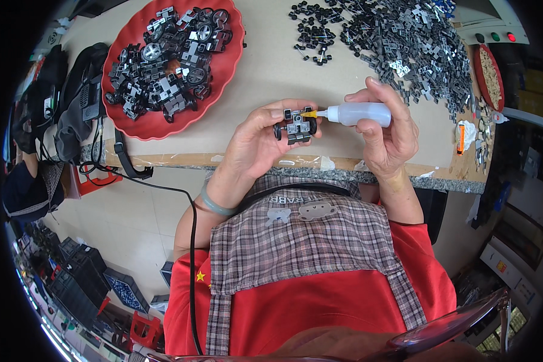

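Note:
My left hand [256,136] is closed on a small grey-black toy car chassis [297,129] with black wheels, held above the near edge of the table. Between the fingers and thumb of my right hand [394,130] lies a translucent white squeeze bottle [362,113], tipped on its side. Its yellow nozzle tip points left and meets the chassis near its upper edge, where I cannot tell touching from just apart. Part of the chassis is hidden behind my left thumb and fingers.
A red scalloped tray [232,78] heaped with wheeled chassis stands at the left. Small black wheel-and-axle pieces [320,33] and a large pile of grey-black parts [425,54] cover the far right. An orange-labelled item [461,137] lies right. A black cable [190,241] hangs past my left arm.

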Demonstrator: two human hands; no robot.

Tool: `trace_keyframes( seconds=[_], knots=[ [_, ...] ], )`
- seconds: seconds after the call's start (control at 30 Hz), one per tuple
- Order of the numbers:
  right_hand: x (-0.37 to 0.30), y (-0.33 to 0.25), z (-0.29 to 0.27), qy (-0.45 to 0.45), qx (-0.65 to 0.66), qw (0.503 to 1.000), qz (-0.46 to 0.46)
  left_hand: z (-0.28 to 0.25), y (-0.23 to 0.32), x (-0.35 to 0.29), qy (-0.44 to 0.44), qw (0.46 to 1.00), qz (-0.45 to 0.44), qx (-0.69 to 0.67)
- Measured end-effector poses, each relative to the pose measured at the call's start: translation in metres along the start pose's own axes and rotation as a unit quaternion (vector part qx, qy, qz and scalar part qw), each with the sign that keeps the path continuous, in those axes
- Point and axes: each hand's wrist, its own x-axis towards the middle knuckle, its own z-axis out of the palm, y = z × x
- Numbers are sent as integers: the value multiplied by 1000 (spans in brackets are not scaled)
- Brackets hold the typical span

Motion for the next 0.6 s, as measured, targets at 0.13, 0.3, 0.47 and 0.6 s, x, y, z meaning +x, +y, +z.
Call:
trace_keyframes(
  seconds=[0.13, 0.3, 0.47, 0.6],
  knots=[
    [1, 0, 0, -7, -8, 1000, -7, 10, 1, 0, 54, 998, 3, 36],
    [5, 2, -1, -15, -21, 998, -52, 9, 0, 0, 49, 998, 6, 31],
    [5, 3, -1, -20, -25, 998, -49, 8, 0, 1, 51, 998, 3, 32],
    [2, 1, -2, -14, -22, 999, -34, 8, 0, 0, 50, 998, 5, 30]
  ],
)
